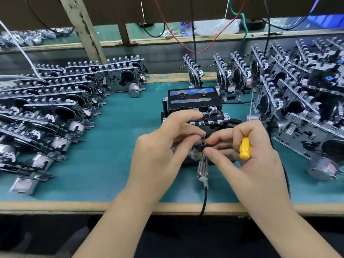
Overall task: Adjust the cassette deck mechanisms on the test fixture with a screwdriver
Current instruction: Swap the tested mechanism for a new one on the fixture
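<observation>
Green bench mat [115,127] crowded with cassette deck mechanisms [55,101].

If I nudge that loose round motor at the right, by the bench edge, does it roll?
Probably: the motor is a smooth metal cylinder lying tilted on the flat green mat. Likely heavy for its size, being solid-looking metal. Its protruding tabs might stop it quickly.

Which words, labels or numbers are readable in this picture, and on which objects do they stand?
"TAPE", partly blurred, in pale letters on the blue label of the cassette in the test fixture; the characters before it cannot be read.
Red-and-white stickers on the motors of the left-hand cassette deck mechanisms: too small and blurred to read.
Print on the bottle at the back shelf: blurred, unreadable.
The yellow screwdriver handle in the right hand shows no text.
</observation>
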{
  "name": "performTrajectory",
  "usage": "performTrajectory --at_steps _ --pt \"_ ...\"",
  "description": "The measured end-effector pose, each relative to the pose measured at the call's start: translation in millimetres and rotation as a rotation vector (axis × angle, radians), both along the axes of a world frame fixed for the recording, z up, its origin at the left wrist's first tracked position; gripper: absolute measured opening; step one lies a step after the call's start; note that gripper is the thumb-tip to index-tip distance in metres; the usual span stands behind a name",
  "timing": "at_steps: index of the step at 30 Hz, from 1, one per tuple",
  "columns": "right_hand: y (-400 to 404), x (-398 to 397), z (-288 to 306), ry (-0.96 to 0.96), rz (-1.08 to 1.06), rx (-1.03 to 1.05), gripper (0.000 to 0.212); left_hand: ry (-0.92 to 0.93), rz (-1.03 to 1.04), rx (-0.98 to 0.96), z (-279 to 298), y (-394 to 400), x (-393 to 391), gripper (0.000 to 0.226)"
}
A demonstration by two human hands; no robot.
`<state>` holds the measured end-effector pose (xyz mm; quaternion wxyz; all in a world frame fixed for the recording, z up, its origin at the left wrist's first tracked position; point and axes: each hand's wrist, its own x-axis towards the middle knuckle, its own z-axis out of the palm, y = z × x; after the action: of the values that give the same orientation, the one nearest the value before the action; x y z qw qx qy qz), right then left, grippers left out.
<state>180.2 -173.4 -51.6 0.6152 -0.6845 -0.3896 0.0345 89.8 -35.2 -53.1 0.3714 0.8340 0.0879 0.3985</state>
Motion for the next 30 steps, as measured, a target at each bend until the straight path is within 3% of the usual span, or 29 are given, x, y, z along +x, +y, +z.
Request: performTrajectory --at_steps 9,14,19,23,30 --pt "-1 0 -1 0.002 0.005 -0.002 0.044 -0.019 -0.011 0.027 -1 1 -2 0.043" --pt "-4 4 -2 -0.065 0.016 -0.032 0.049 0.158 0.169 0.442 -14 5 -11 0.064" --pt "8 10 10 -0.271 -0.022 -0.03 0.057 0.212 0.324 0.361 -5 -3 15 0.061" --pt "15 21 19 -0.396 -0.028 -0.028 0.072 0.259 0.336 0.26 -1 9 28 0.059" --pt "20 38 5 -0.474 -0.056 -0.123 0.048 0.199 0.23 0.005 -19 18 34 0.064"
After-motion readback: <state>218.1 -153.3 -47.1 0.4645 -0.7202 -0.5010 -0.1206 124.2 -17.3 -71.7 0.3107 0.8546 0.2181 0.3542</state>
